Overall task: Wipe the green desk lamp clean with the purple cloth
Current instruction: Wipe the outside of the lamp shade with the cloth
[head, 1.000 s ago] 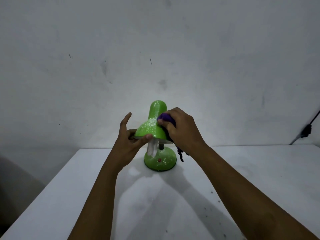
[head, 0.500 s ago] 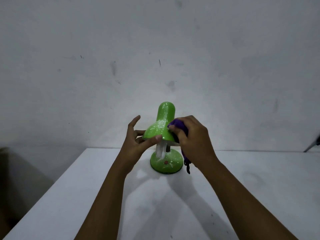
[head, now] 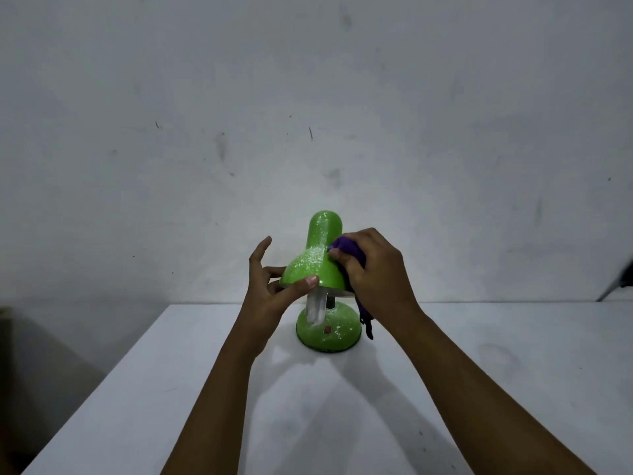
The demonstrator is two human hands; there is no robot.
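The green desk lamp (head: 317, 265) stands upright near the far edge of the white table (head: 171, 389), its shade and round base speckled with white dust. My left hand (head: 270, 293) pinches the shade's lower left rim between thumb and fingers, the index finger raised. My right hand (head: 373, 272) is closed around the bunched purple cloth (head: 346, 248) and presses it against the right side of the shade. A dark strand of the cloth hangs down beside the base. A white bulb shows under the shade.
A grey scuffed wall (head: 308, 114) rises directly behind the table. A dark cable (head: 616, 286) runs at the right edge of the view. The table's left edge drops off to a dark floor.
My right hand has rubbed the cloth slightly along the right side of the shade. My left hand keeps its hold on the rim. The view has shifted a little.
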